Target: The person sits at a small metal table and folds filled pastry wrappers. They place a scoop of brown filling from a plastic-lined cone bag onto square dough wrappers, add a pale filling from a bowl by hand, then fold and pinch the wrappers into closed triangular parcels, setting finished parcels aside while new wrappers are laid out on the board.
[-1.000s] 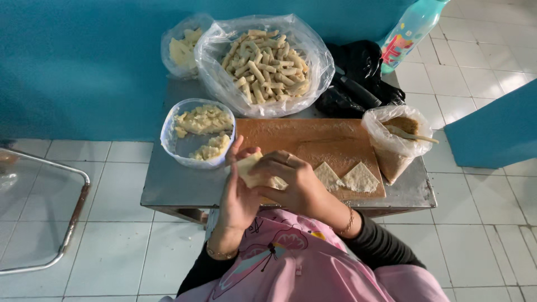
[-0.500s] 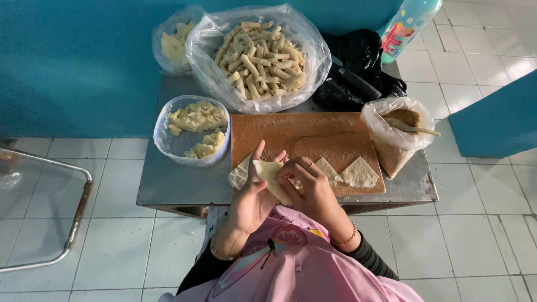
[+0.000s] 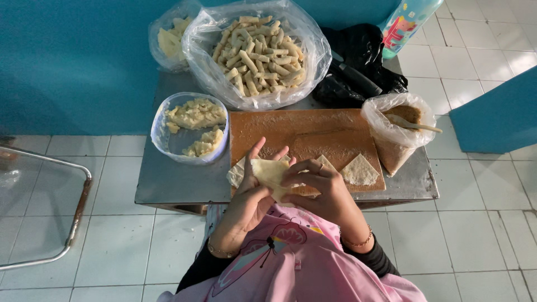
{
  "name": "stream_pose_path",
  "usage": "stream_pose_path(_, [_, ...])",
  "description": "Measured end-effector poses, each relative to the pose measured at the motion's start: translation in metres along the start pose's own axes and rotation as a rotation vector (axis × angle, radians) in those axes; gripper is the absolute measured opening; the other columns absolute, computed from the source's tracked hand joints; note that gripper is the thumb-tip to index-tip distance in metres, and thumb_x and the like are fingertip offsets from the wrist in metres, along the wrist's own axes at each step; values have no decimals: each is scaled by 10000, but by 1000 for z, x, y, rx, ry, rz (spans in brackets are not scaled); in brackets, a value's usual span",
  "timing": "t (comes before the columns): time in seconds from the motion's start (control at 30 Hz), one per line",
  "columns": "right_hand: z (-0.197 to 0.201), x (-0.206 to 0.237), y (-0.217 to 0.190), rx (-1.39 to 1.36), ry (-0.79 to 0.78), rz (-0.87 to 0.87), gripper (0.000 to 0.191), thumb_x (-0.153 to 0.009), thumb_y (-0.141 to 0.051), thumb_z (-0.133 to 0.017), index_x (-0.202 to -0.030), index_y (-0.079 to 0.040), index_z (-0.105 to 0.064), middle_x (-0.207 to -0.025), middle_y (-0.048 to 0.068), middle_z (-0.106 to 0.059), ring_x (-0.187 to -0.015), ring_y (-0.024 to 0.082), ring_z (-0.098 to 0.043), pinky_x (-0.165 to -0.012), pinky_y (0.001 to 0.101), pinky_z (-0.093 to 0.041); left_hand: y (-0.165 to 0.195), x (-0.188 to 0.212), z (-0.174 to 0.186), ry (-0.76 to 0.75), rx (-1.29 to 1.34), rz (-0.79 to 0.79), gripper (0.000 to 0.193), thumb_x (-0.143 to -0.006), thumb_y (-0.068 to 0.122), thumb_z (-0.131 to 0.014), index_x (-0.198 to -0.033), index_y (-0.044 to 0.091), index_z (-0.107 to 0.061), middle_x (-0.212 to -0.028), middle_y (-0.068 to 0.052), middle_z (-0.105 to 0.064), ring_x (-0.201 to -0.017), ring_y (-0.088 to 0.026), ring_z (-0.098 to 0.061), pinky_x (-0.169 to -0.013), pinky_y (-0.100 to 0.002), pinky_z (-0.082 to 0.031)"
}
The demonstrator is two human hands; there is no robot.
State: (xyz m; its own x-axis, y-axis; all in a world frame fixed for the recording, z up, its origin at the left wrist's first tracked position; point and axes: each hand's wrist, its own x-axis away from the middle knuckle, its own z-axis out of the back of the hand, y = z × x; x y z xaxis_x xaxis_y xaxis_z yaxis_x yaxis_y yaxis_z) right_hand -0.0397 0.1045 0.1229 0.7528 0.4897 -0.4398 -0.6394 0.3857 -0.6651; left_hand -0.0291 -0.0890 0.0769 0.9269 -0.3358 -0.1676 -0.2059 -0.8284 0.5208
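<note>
- Presently the left hand [image 3: 253,193] cradles a pale dough wrapper [image 3: 268,170] on its palm, fingers spread beneath it, at the near edge of the wooden cutting board [image 3: 302,134].
- Its partner, the right hand [image 3: 319,187], pinches the same wrapper from 3 o'clock, fingertips closed on the edge.
- Done, by my judgement: a big clear bag of rolled pastry sticks [image 3: 257,50] sits at 12 o'clock on the metal bench [image 3: 173,184].
- Left: triangular wrappers [image 3: 359,170] lie flat on the board at 3 o'clock, unfilled.
- A plastic bowl of filling [image 3: 193,126] stands at 10 o'clock, partly emptied; a bag of brown paste with a spoon [image 3: 400,126] sits at 2 o'clock.
</note>
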Motion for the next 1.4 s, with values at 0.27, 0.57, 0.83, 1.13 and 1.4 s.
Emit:
stream_pose_path(0.27, [-10, -4, 5, 157, 39, 81, 170, -789, -17, -771, -934, -71, -700, -1026, 80, -678, -999, 309, -653, -882, 396, -527, -5, -1, 8, 29, -87, 5, 1034, -779, -186, -388, -1628, 288, -36, -1665, -230, -265, -1486, -314, -382, -1167, -443, -407])
stream_pose_path(0.57, [-18, -3, 24, 268, 245, 212, 179, -861, 91, -639, -987, -16, -569, -998, 127, -624, -919, 340, -608, -839, 423, -505, 0, 3, 12, 94, -517, -154, 645, -969, 23, -642, -1547, 54, -359, -1359, -133, -534, -1171, -202, -631, -1003, -373, -560])
stream_pose_path(0.83, [-29, 4, 46, 214, 390, 294, 230, -835, 160, -581, -994, -3, -546, -944, 125, -632, -839, 286, -624, -764, 366, -529, -6, 8, 12, 167, -360, -250, 500, -1001, 17, -620, -1469, 40, -445, -1164, -94, -622, -1087, -158, -656, -961, -381, -631])
stream_pose_path(1.13, [-21, 1, 19, 268, 320, 284, 186, -819, 36, -740, -977, -42, -680, -1001, 128, -683, -892, 290, -672, -764, 367, -551, -14, 25, 18, 144, -685, -360, 215, -1003, -53, -679, -1208, -22, -620, -1097, -82, -698, -993, -133, -703, -883, -300, -576])
stream_pose_path(1.4, [-17, 17, -2, -286, 220, -4, 328, -785, -66, -881, -1045, 21, -701, -1044, 100, -708, -923, 168, -724, -815, 285, -639, -1, 25, -8, -36, -1340, -768, 384, -921, -39, -733, -1268, 38, -587, -1119, -142, -703, -989, -276, -733, -854, -346, -589])
